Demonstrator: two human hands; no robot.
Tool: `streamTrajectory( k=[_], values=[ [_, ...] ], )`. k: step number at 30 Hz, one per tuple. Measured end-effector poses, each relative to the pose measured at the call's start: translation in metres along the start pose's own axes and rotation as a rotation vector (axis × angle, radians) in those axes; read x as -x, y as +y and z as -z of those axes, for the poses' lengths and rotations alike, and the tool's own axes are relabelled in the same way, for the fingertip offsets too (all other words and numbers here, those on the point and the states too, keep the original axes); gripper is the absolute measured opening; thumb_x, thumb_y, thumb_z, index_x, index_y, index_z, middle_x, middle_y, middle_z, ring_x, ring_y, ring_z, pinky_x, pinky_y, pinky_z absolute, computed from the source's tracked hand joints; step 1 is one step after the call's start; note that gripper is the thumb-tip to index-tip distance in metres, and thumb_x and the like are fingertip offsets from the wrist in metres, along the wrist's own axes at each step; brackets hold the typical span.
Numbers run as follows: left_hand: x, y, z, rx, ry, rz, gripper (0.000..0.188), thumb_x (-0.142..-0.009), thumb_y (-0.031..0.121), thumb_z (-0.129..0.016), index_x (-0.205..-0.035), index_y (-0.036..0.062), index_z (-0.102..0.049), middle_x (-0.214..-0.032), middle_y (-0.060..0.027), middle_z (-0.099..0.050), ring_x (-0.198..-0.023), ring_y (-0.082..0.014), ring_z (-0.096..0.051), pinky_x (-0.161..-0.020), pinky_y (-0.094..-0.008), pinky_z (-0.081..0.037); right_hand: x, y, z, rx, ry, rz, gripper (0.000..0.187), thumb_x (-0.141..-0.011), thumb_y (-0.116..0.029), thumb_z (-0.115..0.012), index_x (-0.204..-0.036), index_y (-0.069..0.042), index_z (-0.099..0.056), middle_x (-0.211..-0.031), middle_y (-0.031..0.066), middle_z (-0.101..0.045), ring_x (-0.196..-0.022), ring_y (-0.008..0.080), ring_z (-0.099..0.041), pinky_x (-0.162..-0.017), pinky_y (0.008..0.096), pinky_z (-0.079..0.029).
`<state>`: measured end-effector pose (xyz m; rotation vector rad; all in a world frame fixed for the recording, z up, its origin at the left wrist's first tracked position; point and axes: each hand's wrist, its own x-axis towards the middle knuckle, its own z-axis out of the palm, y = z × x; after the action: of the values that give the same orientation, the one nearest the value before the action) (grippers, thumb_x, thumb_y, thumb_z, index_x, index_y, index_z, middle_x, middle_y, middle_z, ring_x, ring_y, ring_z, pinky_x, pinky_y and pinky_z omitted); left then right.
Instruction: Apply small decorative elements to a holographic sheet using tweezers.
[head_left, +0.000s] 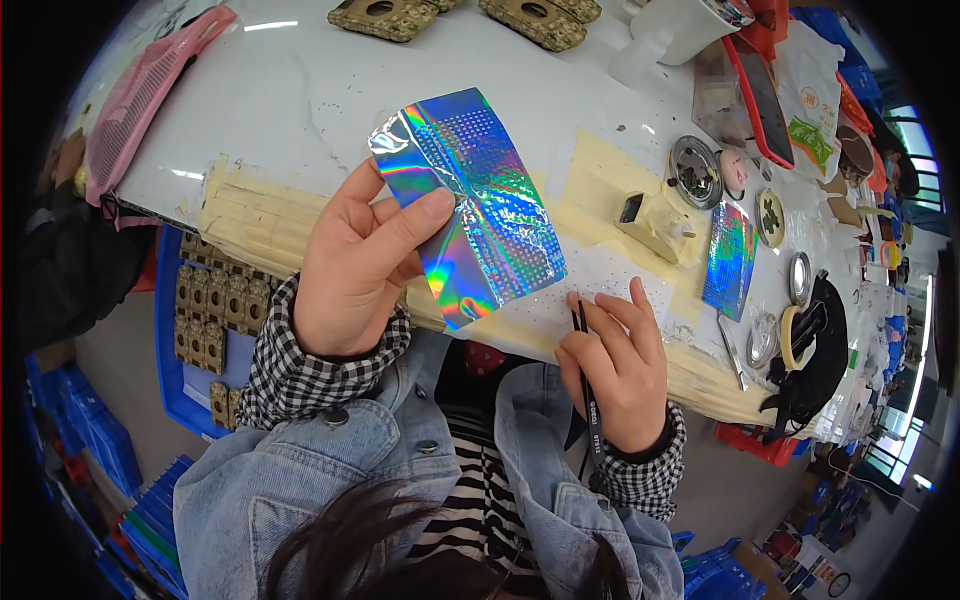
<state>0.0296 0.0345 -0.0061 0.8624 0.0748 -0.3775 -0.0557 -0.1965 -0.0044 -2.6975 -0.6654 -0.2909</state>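
Note:
My left hand (360,240) pinches a shiny holographic sheet (490,200) between thumb and fingers, raised over the front of the table. Rows of tiny dots cover the sheet, and its surface is creased and bent. In my right hand (620,375) is a pair of slim black tweezers (587,385), its tips pointing away from me beside the sheet's lower right corner. A gap separates the tips from the sheet. Beyond my right fingers lies a white paper (640,284) scattered with tiny specks, partly hidden by the hand.
Right of the paper are a second holographic sheet (730,262), a tape-wrapped block (655,228), round tins (695,172), a craft knife (732,352) and a tape roll (793,335). Camouflage pieces (383,16) sit at the far edge. More fill a blue tray (178,385) below left.

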Motion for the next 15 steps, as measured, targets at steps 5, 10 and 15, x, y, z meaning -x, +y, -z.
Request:
streamTrajectory(
  k=[5, 10, 15],
  values=[
    [0.001, -0.002, 0.0, -0.042, -0.002, 0.021, 0.039, -0.092, 0.003, -0.058, -0.128, -0.0005, -0.043, -0.109, -0.012, -0.065, -0.097, -0.016, -0.065, -0.083, -0.0299, -0.054, 0.004, 0.004, 0.006, -0.111, 0.064, -0.039, 0.019, -0.068, -0.008, -0.073, -0.082, -0.005, -0.06, -0.102, 0.0142, -0.066, -0.103, 0.0322, -0.058, -0.102, 0.0547, -0.041],
    [0.003, -0.006, -0.006, -0.115, -0.051, 0.045, 0.036, -0.093, 0.005, -0.056, -0.128, 0.0005, -0.046, -0.112, -0.0106, -0.065, -0.099, -0.0161, -0.064, -0.085, -0.0303, -0.054, 0.003, -0.007, 0.017, -0.246, 0.218, -0.057, 0.017, -0.075, -0.011, -0.072, -0.09, -0.007, -0.064, -0.104, 0.0138, -0.067, -0.103, 0.0326, -0.058, -0.099, 0.053, -0.043],
    [0.005, -0.011, -0.01, -0.12, -0.127, 0.15, 0.033, -0.093, 0.005, -0.057, -0.125, 0.0015, -0.05, -0.114, -0.0099, -0.064, -0.1, -0.0155, -0.063, -0.086, -0.0314, -0.053, -0.01, -0.022, 0.02, -0.292, 0.287, 0.049, 0.024, -0.078, -0.023, -0.074, -0.096, -0.008, -0.067, -0.102, 0.0123, -0.067, -0.102, 0.0293, -0.061, -0.091, 0.0459, -0.051]
  ],
)
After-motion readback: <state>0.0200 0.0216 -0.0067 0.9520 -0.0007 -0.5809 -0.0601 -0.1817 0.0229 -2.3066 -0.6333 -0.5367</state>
